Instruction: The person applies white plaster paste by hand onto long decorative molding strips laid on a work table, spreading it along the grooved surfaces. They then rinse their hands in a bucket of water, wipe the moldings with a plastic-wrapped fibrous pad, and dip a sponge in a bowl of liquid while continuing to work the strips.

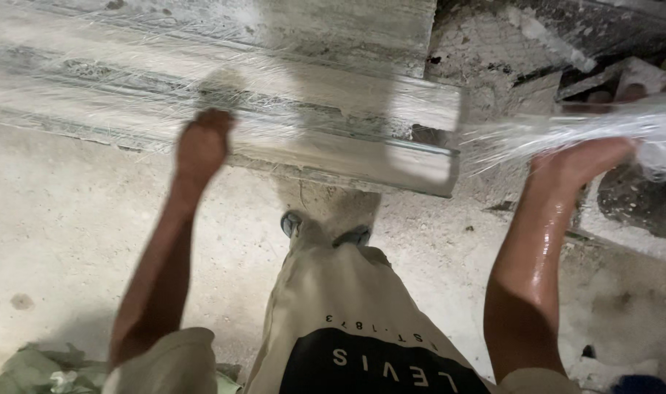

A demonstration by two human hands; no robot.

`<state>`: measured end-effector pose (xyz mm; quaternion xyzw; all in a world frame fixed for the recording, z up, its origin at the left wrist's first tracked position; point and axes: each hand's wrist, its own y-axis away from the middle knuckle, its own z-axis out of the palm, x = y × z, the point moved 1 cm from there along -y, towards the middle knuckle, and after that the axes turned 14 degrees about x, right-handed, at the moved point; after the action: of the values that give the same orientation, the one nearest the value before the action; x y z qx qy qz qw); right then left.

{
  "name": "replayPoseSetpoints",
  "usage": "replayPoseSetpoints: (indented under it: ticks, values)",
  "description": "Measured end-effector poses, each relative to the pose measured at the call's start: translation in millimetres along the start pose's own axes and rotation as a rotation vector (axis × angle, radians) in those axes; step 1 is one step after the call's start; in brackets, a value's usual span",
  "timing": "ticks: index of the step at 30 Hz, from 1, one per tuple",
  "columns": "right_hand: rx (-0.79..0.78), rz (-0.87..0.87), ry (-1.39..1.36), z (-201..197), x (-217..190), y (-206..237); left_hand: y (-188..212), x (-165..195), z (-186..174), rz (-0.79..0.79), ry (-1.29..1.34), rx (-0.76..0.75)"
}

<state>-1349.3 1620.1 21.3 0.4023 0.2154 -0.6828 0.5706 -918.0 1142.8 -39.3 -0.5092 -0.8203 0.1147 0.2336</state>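
Legs: nearest you, beige trousers (333, 306) and a shoe (291, 222) on the dusty concrete floor (63, 219); a green heap (34, 368) lies at the lower left corner.
Left hand: your left hand (202, 146) is pressed on the near side of the slabs, fingers curled in; motion blur hides whether it grips the edge or only braces it.
Right hand: your right hand (581, 162) is held flat, fingers together, under the stretched film, touching it from below. It is not clamped on anything you can make out.
Film: the film (603, 128) runs as a bunched, shiny band from the slabs' right end out past the right edge of view; its roll is out of sight.
Slabs: the slabs (223, 80) lie flat as a long stack straight ahead of you, raised off the floor.
Progress: clear wrap already covers the top and near face along the whole visible length, and turns round the right end (428, 157). By my judgement the wrapping is well along; the band in your right hand is not yet laid down or cut.
Beyond: rough masonry and rubble (508, 51) behind the right end, in shadow.
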Motion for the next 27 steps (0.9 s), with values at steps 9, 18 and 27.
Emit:
replayPoseSetpoints:
  ticks: [9, 18, 27]
  values:
    - [-0.345, 0.204, 0.020, 22, 106, 181, 29, 184, 50, -0.320, 0.540, 0.120]
    - [-0.364, 0.144, -0.031, -4, 68, 76, 8, 239, 34, -0.005, 0.524, 0.078]
    - [0.252, -0.119, 0.200, -39, -4, -14, -19, 159, 26, 0.089, -0.339, -0.013]
